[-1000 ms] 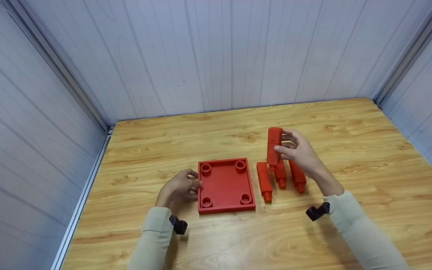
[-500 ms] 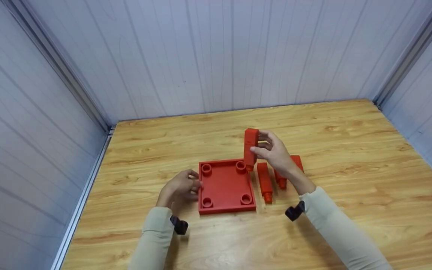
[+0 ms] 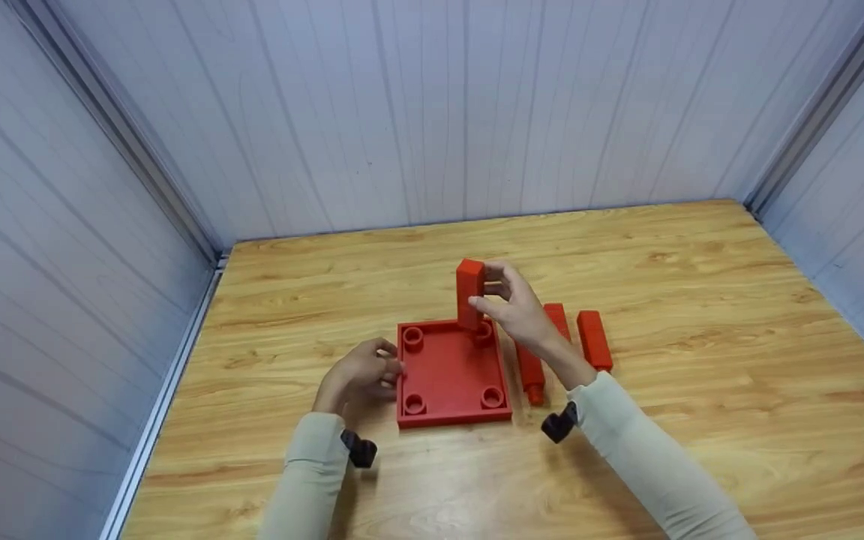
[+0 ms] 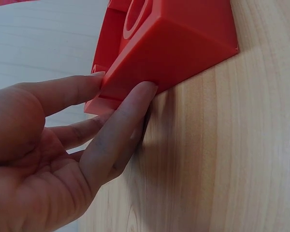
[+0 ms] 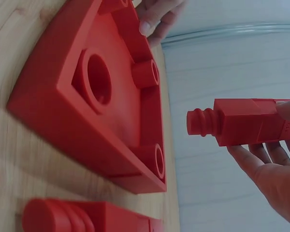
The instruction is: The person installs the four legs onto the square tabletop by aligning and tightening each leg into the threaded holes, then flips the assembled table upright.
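A red square tabletop [image 3: 448, 373] lies underside up, with a raised rim and a round socket in each corner. My left hand [image 3: 361, 369] holds its left rim; in the left wrist view the thumb [image 4: 67, 93] touches the rim's edge and the other fingers lie against the outer wall. Over the far right corner, my right hand [image 3: 516, 306] holds a red table leg [image 3: 469, 289] roughly upright between thumb and fingers. The right wrist view shows the leg's ribbed end [image 5: 201, 122] pointing toward the tabletop, apart from the sockets.
To the tabletop's right lie more red legs: a near one [image 3: 530, 377], a middle one [image 3: 556, 316] partly behind my right hand and forearm, and an outer one [image 3: 595, 341]. The wooden table [image 3: 312, 292] meets pale panel walls [image 3: 432, 112] at back and sides.
My right hand has carried the table leg leftward from above the other legs to over the tabletop's far right corner. My left hand and the tabletop have stayed in place.
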Tool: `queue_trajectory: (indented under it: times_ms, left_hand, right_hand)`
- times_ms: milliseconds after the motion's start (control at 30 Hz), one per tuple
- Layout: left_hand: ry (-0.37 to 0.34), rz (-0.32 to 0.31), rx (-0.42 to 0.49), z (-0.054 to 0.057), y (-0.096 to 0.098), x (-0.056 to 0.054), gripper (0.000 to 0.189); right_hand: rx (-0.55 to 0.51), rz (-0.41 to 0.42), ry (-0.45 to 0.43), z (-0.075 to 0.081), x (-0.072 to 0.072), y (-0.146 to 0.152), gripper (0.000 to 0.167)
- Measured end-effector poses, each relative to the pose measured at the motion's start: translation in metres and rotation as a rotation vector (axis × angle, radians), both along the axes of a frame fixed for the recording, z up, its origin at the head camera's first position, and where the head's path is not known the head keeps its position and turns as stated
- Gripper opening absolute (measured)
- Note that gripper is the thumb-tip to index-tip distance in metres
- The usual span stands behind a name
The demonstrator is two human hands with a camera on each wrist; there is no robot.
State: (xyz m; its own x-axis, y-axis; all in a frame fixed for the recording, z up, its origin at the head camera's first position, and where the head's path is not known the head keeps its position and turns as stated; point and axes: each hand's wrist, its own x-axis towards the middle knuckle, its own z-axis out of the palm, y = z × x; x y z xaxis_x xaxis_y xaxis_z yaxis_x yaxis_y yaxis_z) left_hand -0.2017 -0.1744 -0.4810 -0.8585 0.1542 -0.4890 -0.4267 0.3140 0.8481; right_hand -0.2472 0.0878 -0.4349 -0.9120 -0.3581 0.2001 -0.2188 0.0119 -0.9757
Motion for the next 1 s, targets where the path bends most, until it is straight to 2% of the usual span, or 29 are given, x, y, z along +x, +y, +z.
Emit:
queue_trajectory:
  times_ms: [33, 267, 467, 733, 1000]
  left_hand:
    - [-0.001, 0.002, 0.005, 0.000, 0.000, 0.000, 0.032]
    - [-0.006, 0.011, 0.017, -0.002, 0.000, 0.000, 0.031]
    - [0.003, -0.005, -0.007, -0.001, -0.001, 0.000, 0.030]
    - [0.007, -0.020, -0.001, -0.001, 0.000, -0.001, 0.030]
    - [0.004, -0.002, 0.004, 0.000, 0.001, -0.001, 0.029]
  right_hand:
    - [0.002, 0.001, -0.001, 0.003, 0.002, -0.003, 0.046]
    - [-0.014, 0.012, 0.054, -0.004, 0.000, -0.017, 0.043]
    - [0.005, 0.035, 0.032, 0.010, 0.011, -0.029, 0.042]
    - [0.035, 0.038, 0.046, 0.010, 0.012, -0.042, 0.043]
    - [0.039, 0.033, 0.054, 0.010, 0.010, -0.056, 0.042]
